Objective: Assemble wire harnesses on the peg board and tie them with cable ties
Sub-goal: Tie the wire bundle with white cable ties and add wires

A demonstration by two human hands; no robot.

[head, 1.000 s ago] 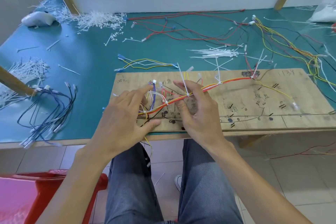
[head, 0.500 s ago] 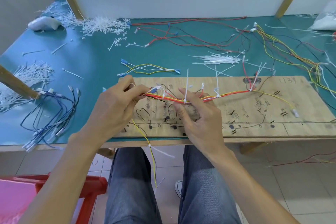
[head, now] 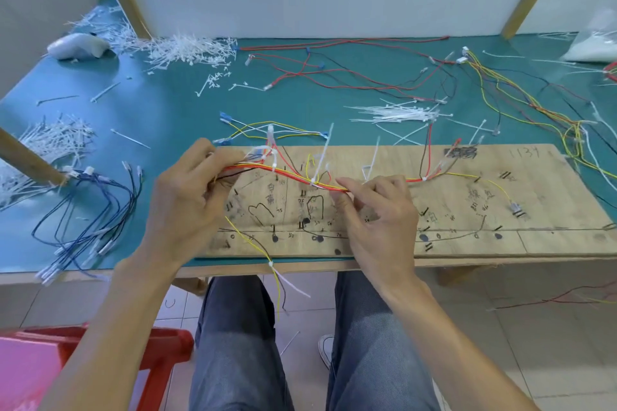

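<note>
1. A person sits at a teal table (head: 160,117), seen from just above their own hands. A plywood peg board (head: 551,210), marked with pen lines and numbers, lies along the table's near edge.
2. The wire harness (head: 293,176) is a bundle of red, orange and yellow wires. It runs left to right across the board's far half, apparently raised a little between the two hands.
3. The left hand (head: 187,197) grasps the bundle's left end with its fingers curled round it, apparently to keep the strands taut and together.
4. The right hand (head: 377,217) pinches the bundle between thumb and forefinger near the board's middle, its other fingers loosely spread. It looks like gathering strands for a tie.
5. White cable ties (head: 321,157) already cinch the bundle, their uncut tails sticking up. Tying seems partly done, with trimming left.
6. A thin yellow branch (head: 269,264), tied once, trails off the near edge toward the person's lap.
7. Spare ties (head: 397,113) lie just beyond the board on the right, probably kept there for easy reach.
8. Loose blue wires (head: 93,210) lie on the left. A heap of white plastic bits (head: 187,50), likely tie offcuts, sits far left.
</note>
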